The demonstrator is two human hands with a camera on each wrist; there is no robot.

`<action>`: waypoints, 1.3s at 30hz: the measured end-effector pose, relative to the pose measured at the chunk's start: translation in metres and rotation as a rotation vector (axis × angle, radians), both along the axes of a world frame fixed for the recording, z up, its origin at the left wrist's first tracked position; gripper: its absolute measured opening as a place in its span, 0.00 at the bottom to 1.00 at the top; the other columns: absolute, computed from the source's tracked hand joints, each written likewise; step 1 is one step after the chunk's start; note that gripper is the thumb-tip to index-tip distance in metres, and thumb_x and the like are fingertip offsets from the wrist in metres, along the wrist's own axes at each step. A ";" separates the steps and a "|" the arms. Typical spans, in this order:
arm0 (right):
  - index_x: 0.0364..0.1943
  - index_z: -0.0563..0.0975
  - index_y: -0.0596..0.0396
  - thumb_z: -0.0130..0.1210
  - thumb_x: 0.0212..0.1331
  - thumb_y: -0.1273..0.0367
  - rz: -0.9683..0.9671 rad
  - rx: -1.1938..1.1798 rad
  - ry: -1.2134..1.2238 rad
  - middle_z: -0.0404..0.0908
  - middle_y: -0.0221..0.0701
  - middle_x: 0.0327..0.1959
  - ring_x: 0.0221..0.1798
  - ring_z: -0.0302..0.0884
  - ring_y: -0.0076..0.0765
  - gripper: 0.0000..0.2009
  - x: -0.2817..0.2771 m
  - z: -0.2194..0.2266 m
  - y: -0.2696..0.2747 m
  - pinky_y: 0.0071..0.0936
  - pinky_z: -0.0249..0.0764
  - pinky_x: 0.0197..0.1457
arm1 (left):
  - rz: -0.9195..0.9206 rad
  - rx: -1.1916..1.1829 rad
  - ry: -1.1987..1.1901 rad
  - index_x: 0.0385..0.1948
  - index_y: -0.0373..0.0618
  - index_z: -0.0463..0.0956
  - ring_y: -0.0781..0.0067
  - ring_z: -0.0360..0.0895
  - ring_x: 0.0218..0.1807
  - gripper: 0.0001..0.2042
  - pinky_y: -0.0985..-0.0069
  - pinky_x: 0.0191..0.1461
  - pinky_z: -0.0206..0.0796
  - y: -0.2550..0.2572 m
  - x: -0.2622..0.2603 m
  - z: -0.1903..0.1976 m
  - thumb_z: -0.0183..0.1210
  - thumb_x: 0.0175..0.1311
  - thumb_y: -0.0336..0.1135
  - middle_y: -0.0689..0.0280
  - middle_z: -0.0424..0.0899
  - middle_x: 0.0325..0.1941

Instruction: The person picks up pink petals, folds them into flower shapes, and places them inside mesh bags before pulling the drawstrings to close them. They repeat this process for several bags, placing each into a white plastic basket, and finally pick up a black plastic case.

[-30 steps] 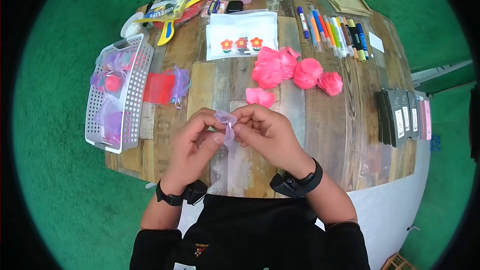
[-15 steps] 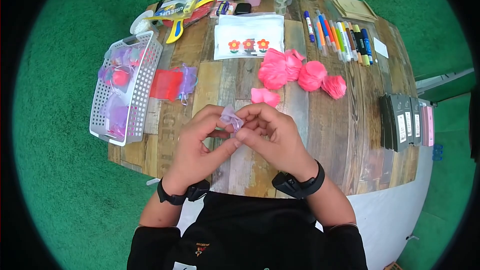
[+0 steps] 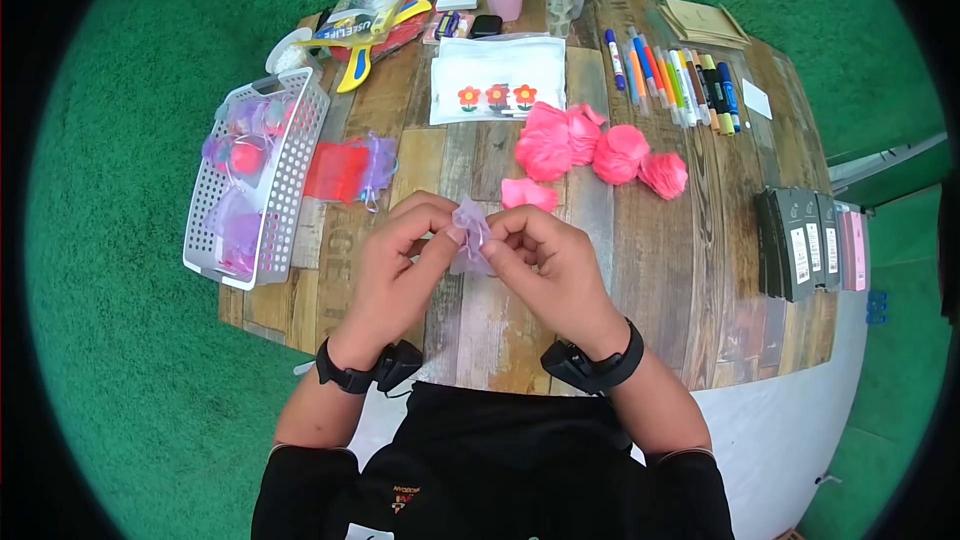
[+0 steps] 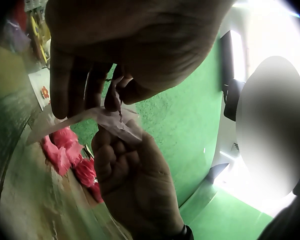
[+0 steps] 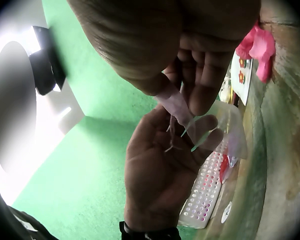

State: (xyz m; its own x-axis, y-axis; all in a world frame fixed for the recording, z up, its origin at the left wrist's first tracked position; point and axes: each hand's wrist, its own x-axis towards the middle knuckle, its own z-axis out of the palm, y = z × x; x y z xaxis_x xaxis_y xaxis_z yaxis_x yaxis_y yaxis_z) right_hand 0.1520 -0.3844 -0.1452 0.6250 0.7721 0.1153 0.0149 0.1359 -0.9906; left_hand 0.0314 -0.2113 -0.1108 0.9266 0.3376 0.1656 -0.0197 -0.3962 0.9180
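A small sheer lilac pouch (image 3: 470, 240) is held up between both hands over the near part of the table. The left hand (image 3: 395, 265) pinches its left side and the right hand (image 3: 550, 265) pinches its right side, thumbs toward the body. Thin cords hang from the gathered cloth (image 5: 175, 107) in the right wrist view. The left wrist view shows the thin fabric (image 4: 110, 120) stretched between the two hands. Just beyond the hands lies a small pink petal bundle (image 3: 528, 194).
At left stand a white basket (image 3: 288, 180) of pouches and a red pouch (image 3: 335, 172). Beyond are a white flower-print pouch (image 3: 497, 75), pink petal stacks (image 3: 620, 153) and markers (image 3: 680, 85). Black boxes (image 3: 797, 245) stand at right.
The hands have shifted their hold on the lilac pouch; it looked bunched up before and now spreads wider between the fingers. The left thumb has moved up onto the cloth.
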 end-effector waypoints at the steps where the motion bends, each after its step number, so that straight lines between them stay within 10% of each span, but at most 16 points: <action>1: 0.45 0.81 0.61 0.65 0.71 0.73 -0.002 -0.007 -0.019 0.87 0.32 0.39 0.40 0.87 0.23 0.06 0.000 0.001 0.000 0.26 0.84 0.45 | 0.010 -0.041 0.003 0.41 0.35 0.80 0.77 0.81 0.48 0.05 0.78 0.48 0.75 -0.001 0.000 0.001 0.60 0.76 0.28 0.64 0.83 0.47; 39: 0.50 0.82 0.59 0.64 0.62 0.79 -0.193 -0.136 -0.340 0.81 0.36 0.41 0.36 0.84 0.35 0.12 0.012 0.016 -0.005 0.31 0.82 0.42 | -0.058 0.438 0.085 0.32 0.36 0.77 0.64 0.80 0.41 0.05 0.71 0.46 0.72 0.005 0.006 0.035 0.65 0.60 0.20 0.61 0.81 0.38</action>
State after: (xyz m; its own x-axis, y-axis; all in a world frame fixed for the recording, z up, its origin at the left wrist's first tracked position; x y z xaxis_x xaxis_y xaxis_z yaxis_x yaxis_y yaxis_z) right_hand 0.1636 -0.3892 -0.1296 0.7036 0.6669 0.2454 0.3569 -0.0330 -0.9336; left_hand 0.0371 -0.2061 -0.0762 0.9584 0.1997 0.2038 0.0150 -0.7485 0.6630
